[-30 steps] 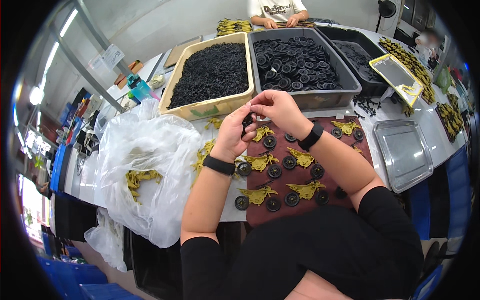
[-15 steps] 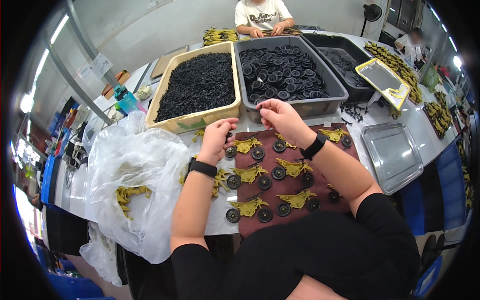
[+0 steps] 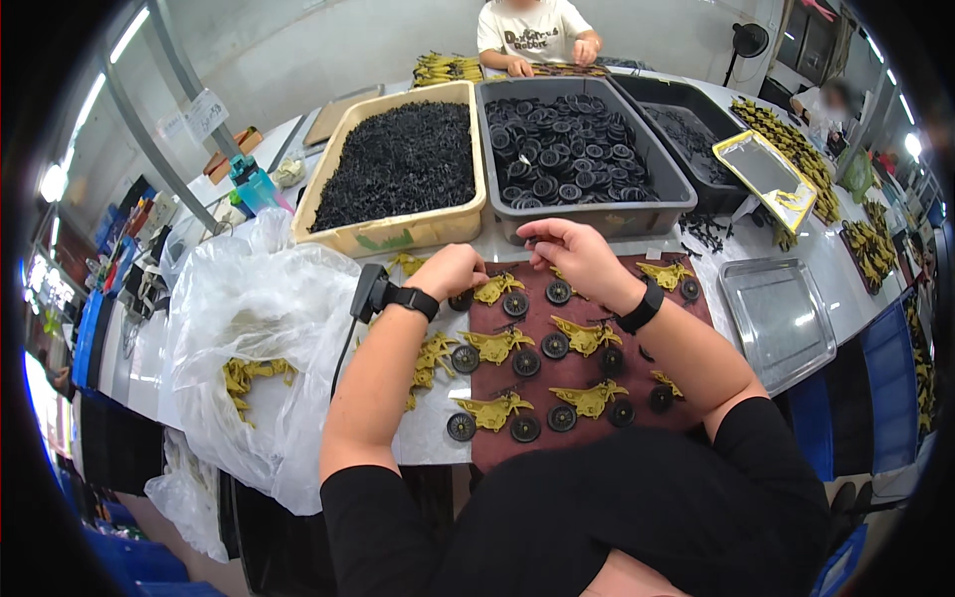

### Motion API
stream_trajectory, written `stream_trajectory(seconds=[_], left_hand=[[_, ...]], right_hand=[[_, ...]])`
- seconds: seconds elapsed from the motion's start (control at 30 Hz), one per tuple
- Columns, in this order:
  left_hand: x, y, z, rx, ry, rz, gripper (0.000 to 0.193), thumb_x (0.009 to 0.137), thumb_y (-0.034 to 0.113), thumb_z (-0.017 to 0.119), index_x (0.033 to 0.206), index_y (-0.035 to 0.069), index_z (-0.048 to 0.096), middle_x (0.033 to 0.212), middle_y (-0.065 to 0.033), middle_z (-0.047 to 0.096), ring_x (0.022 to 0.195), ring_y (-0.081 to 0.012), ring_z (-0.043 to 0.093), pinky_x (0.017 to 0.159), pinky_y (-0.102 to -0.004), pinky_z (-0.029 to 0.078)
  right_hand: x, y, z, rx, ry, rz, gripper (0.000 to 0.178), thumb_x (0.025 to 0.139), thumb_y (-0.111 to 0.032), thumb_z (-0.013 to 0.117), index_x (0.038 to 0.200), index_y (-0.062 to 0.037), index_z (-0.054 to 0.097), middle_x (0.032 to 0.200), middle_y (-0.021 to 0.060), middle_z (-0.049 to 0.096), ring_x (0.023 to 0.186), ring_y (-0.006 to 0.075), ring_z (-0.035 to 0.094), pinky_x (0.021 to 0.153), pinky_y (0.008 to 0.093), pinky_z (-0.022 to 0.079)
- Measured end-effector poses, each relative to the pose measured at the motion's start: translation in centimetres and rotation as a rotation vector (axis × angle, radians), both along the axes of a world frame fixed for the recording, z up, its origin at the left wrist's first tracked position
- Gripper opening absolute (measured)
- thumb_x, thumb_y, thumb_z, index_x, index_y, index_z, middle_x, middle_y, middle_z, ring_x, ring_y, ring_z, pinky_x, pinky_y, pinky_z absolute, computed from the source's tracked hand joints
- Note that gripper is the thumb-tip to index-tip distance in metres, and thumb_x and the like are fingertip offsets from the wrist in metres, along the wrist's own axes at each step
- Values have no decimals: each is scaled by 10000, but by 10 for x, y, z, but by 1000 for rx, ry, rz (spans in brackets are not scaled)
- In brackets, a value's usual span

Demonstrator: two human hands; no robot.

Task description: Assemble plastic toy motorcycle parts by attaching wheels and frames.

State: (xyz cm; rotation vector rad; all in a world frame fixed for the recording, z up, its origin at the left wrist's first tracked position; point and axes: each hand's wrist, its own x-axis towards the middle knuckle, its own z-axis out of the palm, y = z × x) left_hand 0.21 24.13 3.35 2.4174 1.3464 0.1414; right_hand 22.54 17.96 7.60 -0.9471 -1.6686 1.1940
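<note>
Toy motorcycles with yellow bodies and black wheels lie in rows on a dark red mat. My left hand is at the upper-left toy motorcycle, its fingers curled by the body and handlebar; what they grip, if anything, is hidden. Above the upper-middle toy, my right hand pinches a small black piece between thumb and fingers. Just beyond my hands stand a cream bin of small black parts and a grey bin full of black wheels.
A clear plastic bag with yellow parts lies left, beside loose yellow bodies. On the right are a transparent tray, scattered black pieces and a black bin with a yellow-rimmed tray. Across the table a person works.
My left hand has moved right and down to the upper-left toy, its back now turned up. My right hand has lowered slightly, still pinching. The whole view has shifted a little.
</note>
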Motion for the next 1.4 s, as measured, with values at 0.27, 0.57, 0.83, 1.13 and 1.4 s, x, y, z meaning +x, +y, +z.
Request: stream_trajectory(seconds=[0.27,0.57,0.83,1.13,1.4], left_hand=[[-7,4,-8,47,-109,84,200,755,196,667,842,22,710,738,-194,657,696,-318,652,666,-370,507],[3,-4,-18,99,-172,207,157,699,149,653,766,20,713,753,-213,650,749,-341,650,735,-389,515],[-3,-1,-26,101,-227,208,178,702,179,679,761,13,708,721,-199,651,705,-326,649,696,-378,514],[-5,3,-32,111,-218,194,153,684,174,689,745,35,711,754,-205,647,755,-343,643,731,-395,512],[-2,1,-34,169,-263,168,175,702,183,677,745,15,691,707,-208,633,691,-347,631,670,-394,503]], right_hand=[[4,16,-18,528,-260,-128,142,852,-49,607,964,0,678,684,7,590,571,59,524,521,211,439],[-24,16,-41,201,-592,-35,153,752,-76,656,858,30,686,720,174,658,639,260,651,617,354,518],[-45,17,-59,389,-761,-57,104,717,-72,624,755,14,669,735,212,628,741,362,623,709,414,499],[-55,20,-62,437,-869,-15,80,694,-45,606,706,22,647,719,223,618,735,375,618,711,429,499],[-59,21,-55,233,-889,-41,100,678,-45,610,697,38,663,726,251,617,740,378,629,699,408,507]])
